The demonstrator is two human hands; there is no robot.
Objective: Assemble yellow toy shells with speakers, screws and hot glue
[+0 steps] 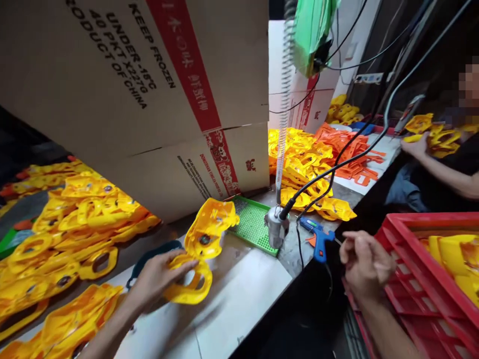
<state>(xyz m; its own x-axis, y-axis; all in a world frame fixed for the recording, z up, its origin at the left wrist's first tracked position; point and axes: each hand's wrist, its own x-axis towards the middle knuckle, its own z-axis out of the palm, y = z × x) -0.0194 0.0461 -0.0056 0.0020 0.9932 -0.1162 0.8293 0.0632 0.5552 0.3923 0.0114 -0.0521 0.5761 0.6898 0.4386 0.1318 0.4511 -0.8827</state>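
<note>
My left hand [159, 279] grips a yellow plastic toy shell [204, 249] by its looped handle, holding it tilted above the white table sheet [243, 299]. My right hand [364, 262] hovers off the table edge, above a red crate [422, 279], with fingers curled in a loose pinch; what they hold, if anything, is too small to make out. A blue glue gun [318, 239] lies just left of that hand. A metal powered tool [276, 227] hangs on a cable between the two hands.
Heaps of yellow shells [75, 224] lie on the left, and more yellow and orange parts [318, 159] at the back. A big cardboard box [130, 99] leans over the table. A green perforated tray [252, 224] sits mid-table. Another person's hands [415, 147] handle yellow parts at right.
</note>
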